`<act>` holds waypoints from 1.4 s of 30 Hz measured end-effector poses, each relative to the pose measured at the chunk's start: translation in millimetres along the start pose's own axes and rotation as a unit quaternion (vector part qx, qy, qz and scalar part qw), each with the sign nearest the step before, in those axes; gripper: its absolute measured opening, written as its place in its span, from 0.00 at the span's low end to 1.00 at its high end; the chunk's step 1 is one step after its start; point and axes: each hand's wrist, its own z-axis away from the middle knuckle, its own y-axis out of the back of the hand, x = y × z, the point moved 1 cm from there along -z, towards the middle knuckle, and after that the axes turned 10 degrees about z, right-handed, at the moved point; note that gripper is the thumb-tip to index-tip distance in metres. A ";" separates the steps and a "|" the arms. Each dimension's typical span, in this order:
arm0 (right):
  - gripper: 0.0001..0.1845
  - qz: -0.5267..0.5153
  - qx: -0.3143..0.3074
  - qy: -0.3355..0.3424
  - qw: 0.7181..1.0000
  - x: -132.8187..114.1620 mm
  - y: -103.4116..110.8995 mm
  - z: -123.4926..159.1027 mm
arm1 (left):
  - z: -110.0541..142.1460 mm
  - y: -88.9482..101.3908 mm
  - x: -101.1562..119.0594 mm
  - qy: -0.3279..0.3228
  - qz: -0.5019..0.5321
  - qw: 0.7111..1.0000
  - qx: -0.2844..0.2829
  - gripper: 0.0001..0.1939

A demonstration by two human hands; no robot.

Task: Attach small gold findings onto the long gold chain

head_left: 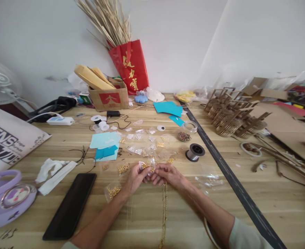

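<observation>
My left hand [138,177] is closed on a small clear plastic bag [145,166] with gold-coloured beads or findings inside. Close beside it, my right hand [166,173] has its fingers pinched together near the bag's edge; whatever is between them is too small to make out. A gold chain [164,211] hangs below the right hand and runs down toward the table's near edge. Around my hands lie more little bags of gold pieces [123,168], another gold-filled bag [113,192] by my left forearm, and bags of silver pieces [136,150] farther back.
Right of my hands stand a wire spool [195,152] and a jar of brown beads [184,136]. A black phone [71,205] and blue cards [105,140] lie leftward. Wooden baskets [227,114] fill the back right. A cardboard box [108,97] and red bag [130,65] stand behind.
</observation>
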 end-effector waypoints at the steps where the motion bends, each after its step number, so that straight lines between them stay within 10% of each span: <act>1: 0.21 0.001 -0.001 0.003 1.000 -1.1 -0.1 0.5 | -0.3 0.5 -0.8 0.000 0.001 1.000 -0.002 0.19; 42: 0.13 -0.140 -0.019 -0.060 0.988 1.4 -2.4 -3.5 | 4.0 2.1 11.3 0.026 0.047 0.993 -0.102 0.18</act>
